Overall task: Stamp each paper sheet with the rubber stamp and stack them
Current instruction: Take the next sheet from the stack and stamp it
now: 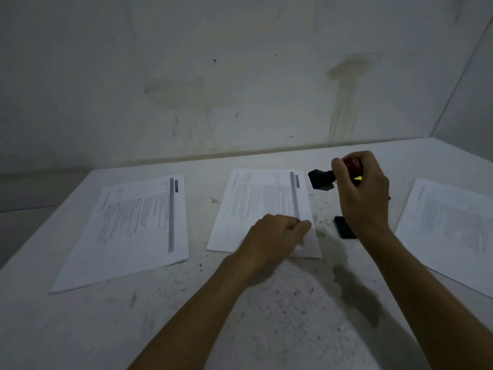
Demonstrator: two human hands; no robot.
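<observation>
The right hand grips the rubber stamp by its red handle, lifted above the table just right of the middle sheet. The left hand, fingers curled, presses on that sheet's near right corner. A stack of sheets lies at left, another sheet at right, and a black pad sits near the right wrist.

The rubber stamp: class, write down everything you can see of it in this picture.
The stamp has a red rounded knob, a dark neck and a black blocky base. The right hand grips the knob and holds the stamp in the air, tipped sideways with its base pointing left. It hangs just past the right edge of the middle sheet, touching neither sheet nor table. Its printing face cannot be made out.
</observation>
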